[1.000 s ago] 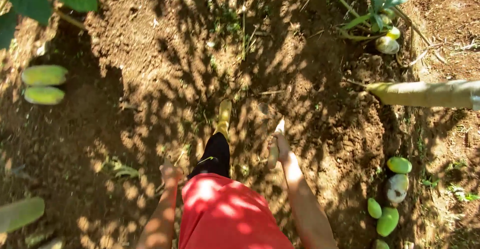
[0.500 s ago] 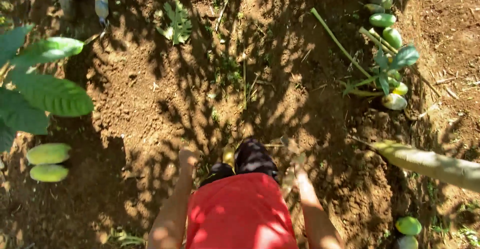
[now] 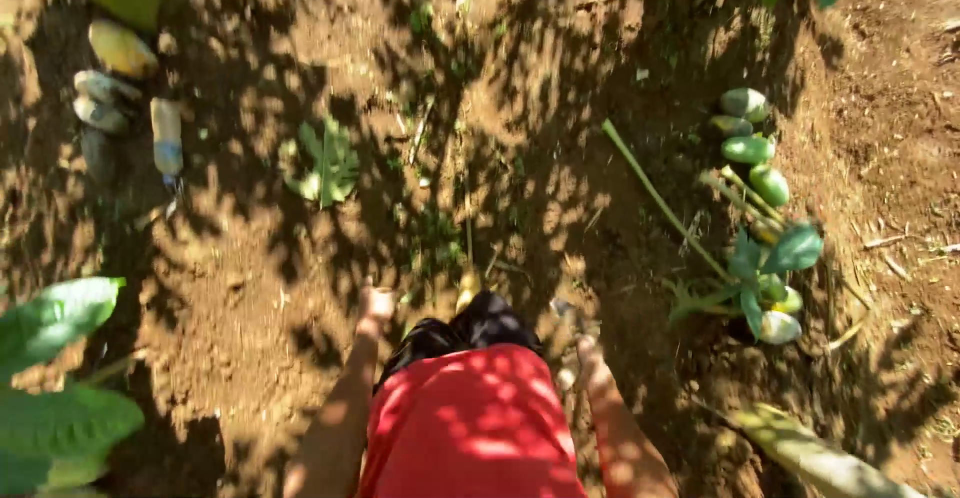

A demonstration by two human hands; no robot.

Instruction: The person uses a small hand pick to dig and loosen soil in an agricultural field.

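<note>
Bare brown soil dappled with leaf shadow lies under a walking person whose left hand (image 3: 378,303) looks loosely curled and empty, while the right hand (image 3: 583,343) seems clenched on a pale tool (image 3: 562,310), light, stiff, gripped at its handle.

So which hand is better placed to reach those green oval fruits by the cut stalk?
Probably the right hand: the green oval fruits lie on its side; the left hand is farther off.
</note>
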